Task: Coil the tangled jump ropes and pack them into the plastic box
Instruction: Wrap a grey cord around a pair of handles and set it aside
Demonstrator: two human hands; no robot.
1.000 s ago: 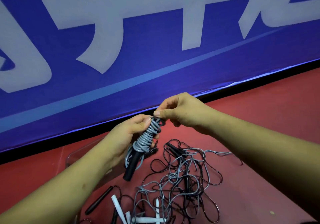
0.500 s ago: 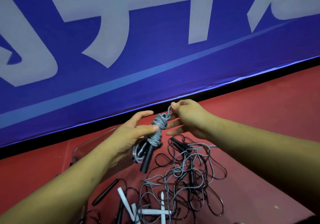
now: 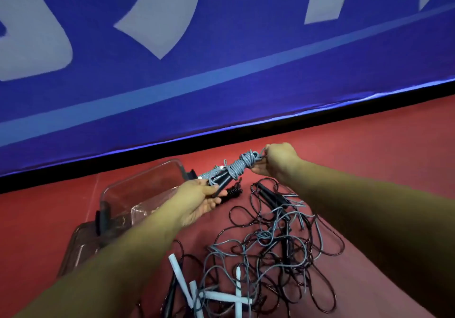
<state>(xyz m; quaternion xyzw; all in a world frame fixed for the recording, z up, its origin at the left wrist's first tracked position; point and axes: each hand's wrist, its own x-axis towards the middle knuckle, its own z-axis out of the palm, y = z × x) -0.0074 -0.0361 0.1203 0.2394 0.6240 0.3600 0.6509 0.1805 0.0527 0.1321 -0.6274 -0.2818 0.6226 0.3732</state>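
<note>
Dim, even indoor light, with saturated colour on the blue banner [image 3: 221, 91] and a thin bright glint along its lower edge. Soft glare marks the plastic box [image 3: 142, 178] walls. Motion blur softens everything; wide-angle bending bows the far banner line.

Red floor [image 3: 369, 150]. Near its far edge, a clear plastic box [image 3: 147, 172]. Just beside it, a messy pile of black and grey jump ropes [image 3: 270, 248], with white handles [image 3: 216, 296] at the near side.
</note>
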